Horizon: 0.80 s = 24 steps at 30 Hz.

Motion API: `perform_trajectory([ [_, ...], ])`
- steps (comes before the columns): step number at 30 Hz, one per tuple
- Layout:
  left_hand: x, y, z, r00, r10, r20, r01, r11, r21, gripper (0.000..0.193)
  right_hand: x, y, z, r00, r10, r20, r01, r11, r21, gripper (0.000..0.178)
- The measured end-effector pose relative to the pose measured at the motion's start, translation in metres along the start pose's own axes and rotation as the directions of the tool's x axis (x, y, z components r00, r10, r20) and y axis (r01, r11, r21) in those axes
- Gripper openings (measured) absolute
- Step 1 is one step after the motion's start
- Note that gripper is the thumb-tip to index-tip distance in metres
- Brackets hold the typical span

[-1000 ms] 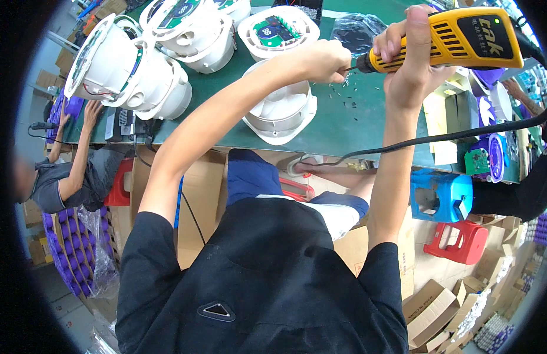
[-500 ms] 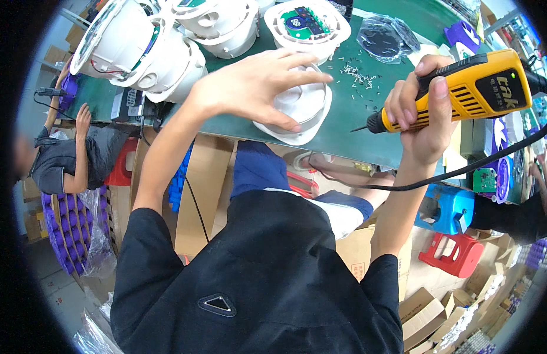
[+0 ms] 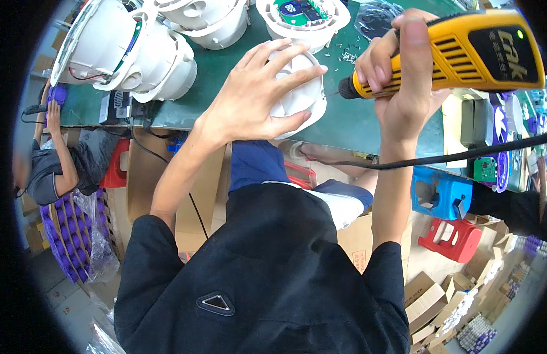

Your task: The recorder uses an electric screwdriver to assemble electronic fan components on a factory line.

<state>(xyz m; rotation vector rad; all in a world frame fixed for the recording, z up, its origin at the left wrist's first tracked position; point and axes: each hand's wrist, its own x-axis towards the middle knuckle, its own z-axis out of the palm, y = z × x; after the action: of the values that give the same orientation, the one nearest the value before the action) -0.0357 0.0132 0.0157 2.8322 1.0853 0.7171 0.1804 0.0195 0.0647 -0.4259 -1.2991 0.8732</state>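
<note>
My left hand [image 3: 250, 94] is spread over a white plastic housing [image 3: 306, 97] near the table's front edge, its thumb along the near side and its fingers across the top. It grips the housing, covering much of it. In my right hand [image 3: 403, 88] is a yellow-and-black electric screwdriver [image 3: 450, 59] with a green light and a black cable [image 3: 462, 154]. The thin bit points left, its tip close to the right side of the housing. Whether it touches cannot be made out. Small loose screws [image 3: 347, 56] lie just beyond the bit.
More white housings [image 3: 123, 59] crowd the back left of the green table [image 3: 217, 82]. Another housing [image 3: 267, 17] holds a green circuit board [image 3: 303, 13]. Plastic-wrapped dark discs [image 3: 373, 23] lie behind the screws. A person [image 3: 64, 159] works at the left. Blue [image 3: 441, 192] and red stools [image 3: 450, 239] stand right.
My right hand has brought the screwdriver leftward and up, so its bit is now beside the housing. My left hand has settled more fully onto the housing. The whole view has shifted slightly.
</note>
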Motion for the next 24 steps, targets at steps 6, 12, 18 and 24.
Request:
perform_trajectory([
  [6,-0.002,0.001,0.005,0.999,0.002,-0.048,-0.003,1.000,-0.021,0.065,0.002,-0.004,0.007,0.975,0.190,-0.112,-0.190,0.982,0.010,0.032],
  [12,-0.003,0.000,0.008,0.998,-0.003,-0.064,0.002,1.000,-0.029,0.065,0.002,0.006,-0.004,0.998,0.033,0.061,-0.032,0.999,-0.017,0.026],
  [18,-0.003,0.002,0.006,0.999,-0.018,-0.048,0.018,1.000,0.003,0.063,0.003,0.006,-0.006,0.996,0.011,0.085,-0.010,1.000,-0.016,0.026],
  [24,-0.002,0.002,0.006,0.998,-0.016,-0.057,0.016,1.000,-0.004,0.063,0.005,0.008,-0.011,0.990,-0.032,0.137,0.033,0.999,-0.004,0.028],
])
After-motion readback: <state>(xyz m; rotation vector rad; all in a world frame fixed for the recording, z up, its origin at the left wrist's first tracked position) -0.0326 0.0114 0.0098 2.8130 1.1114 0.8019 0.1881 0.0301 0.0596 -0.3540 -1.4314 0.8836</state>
